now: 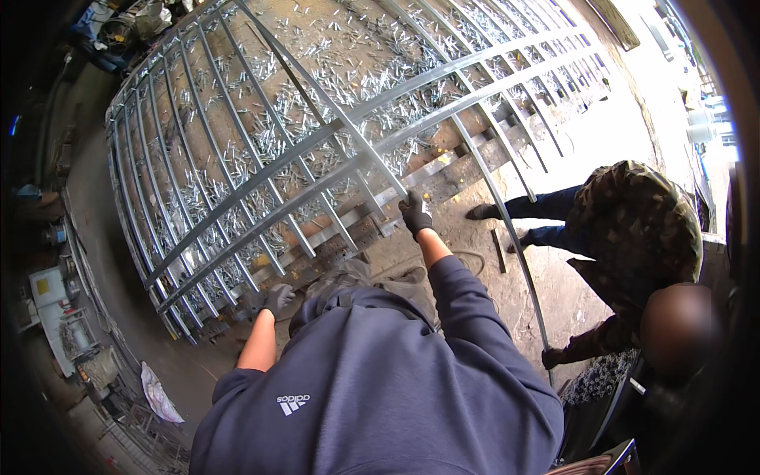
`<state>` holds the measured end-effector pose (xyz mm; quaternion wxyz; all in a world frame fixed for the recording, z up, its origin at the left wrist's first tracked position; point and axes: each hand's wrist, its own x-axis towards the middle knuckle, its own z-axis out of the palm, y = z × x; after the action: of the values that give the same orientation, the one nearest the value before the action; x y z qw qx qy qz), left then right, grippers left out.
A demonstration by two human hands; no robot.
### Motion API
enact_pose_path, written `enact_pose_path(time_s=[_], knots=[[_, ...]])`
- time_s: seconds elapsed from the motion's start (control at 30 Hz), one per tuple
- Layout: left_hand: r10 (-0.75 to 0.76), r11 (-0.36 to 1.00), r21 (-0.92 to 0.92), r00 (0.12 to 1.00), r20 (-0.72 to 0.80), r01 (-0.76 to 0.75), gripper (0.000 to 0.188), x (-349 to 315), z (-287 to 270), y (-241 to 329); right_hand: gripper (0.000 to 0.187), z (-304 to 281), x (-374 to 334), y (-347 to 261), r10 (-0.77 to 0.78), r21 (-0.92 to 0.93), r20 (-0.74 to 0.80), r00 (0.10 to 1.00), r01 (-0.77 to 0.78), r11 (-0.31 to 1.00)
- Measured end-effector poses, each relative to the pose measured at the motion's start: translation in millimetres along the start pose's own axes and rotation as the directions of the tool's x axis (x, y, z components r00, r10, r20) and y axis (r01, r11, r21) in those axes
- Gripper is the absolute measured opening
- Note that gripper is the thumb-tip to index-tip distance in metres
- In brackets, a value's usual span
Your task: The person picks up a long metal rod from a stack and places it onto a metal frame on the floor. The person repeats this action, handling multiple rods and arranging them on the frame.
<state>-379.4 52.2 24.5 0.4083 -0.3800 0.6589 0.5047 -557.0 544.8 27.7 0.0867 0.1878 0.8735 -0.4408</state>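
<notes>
My right hand (415,214), in a dark glove, is closed round the near end of a long metal bar (348,123). This bar slants away to the far left over the large metal grating (237,186), crossing its two long rails. Low beside the grating's near ends is my left hand (279,299), also gloved, with its fingers loosely apart and nothing visible in them. Thin parallel bars and two long crosswise rails (467,59) make up the grating. Under it lie many loose metal pins (348,87) on a brown surface.
At the right a co-worker in a camouflage jacket (633,222) grips another long bar (507,214) that reaches onto the grating. Beside this person stands a container of small metal parts (598,380). A short dark bar (498,251) lies on the floor. Cluttered equipment (59,309) lines the left.
</notes>
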Motion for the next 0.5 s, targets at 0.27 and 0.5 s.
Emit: enact_pose_path(time_s=[0.27, 0.5], knots=[[0.132, 0.989, -0.051, 0.989, -0.072, -0.136, 0.034, -44.2, 67.2, 17.3, 0.011, -48.4, -15.9, 36.8, 0.029, 0.639, 0.632, 0.775, -0.542, 0.546], [0.334, 0.942, -0.037, 0.941, 0.059, -0.332, 0.030, -89.4, 194.9, 77.1, 0.045, -111.2, -78.4, 73.3, -0.345, 0.547, 0.817, 0.462, -0.811, 0.209]])
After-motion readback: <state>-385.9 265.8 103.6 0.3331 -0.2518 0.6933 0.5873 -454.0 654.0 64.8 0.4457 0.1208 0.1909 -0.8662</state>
